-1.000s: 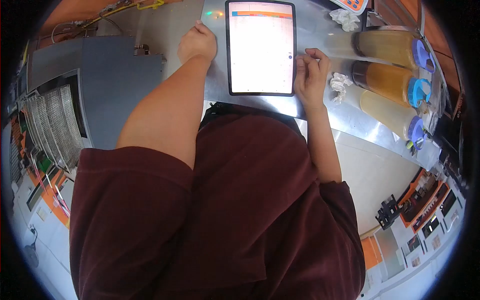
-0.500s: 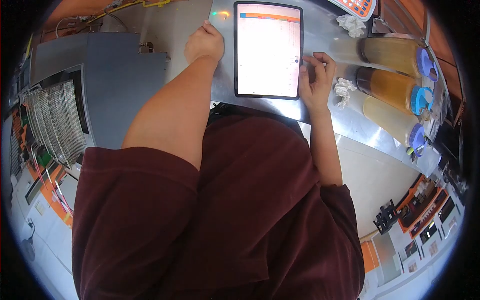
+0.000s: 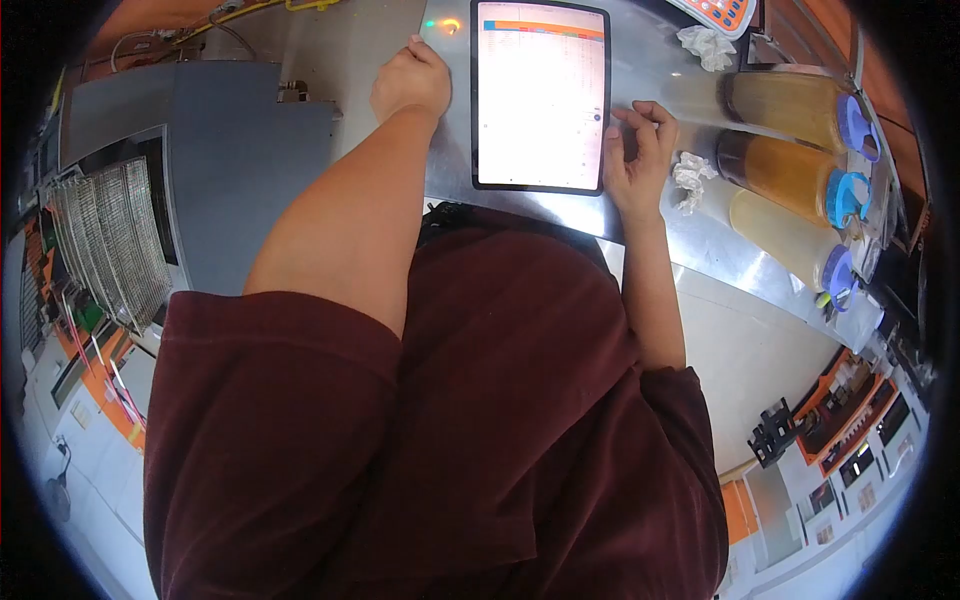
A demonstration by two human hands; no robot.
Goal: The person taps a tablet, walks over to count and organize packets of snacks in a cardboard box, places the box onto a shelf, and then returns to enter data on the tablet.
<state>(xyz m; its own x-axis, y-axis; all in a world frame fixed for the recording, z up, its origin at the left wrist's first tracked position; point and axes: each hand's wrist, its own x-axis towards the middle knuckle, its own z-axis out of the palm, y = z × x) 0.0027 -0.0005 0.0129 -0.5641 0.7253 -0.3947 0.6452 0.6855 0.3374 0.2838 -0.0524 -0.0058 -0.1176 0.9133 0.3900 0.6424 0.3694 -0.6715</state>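
Fingers of the left hand (image 3: 412, 80) curl out of sight at the left edge of a metal counter (image 3: 450, 165); whether they grip anything cannot be told. A keyed orange-and-white device (image 3: 722, 12) is cut off above, and the screen text on a tablet (image 3: 540, 100) is too small to read. Bare metal separates that hand from the tablet, which lies on the counter near its front edge. The right hand (image 3: 642, 155), fingers bent and apart, is at the tablet's right side, contact unclear, with crumpled tissue (image 3: 692, 180) just beyond. The black-framed screen glows white beneath an orange band.
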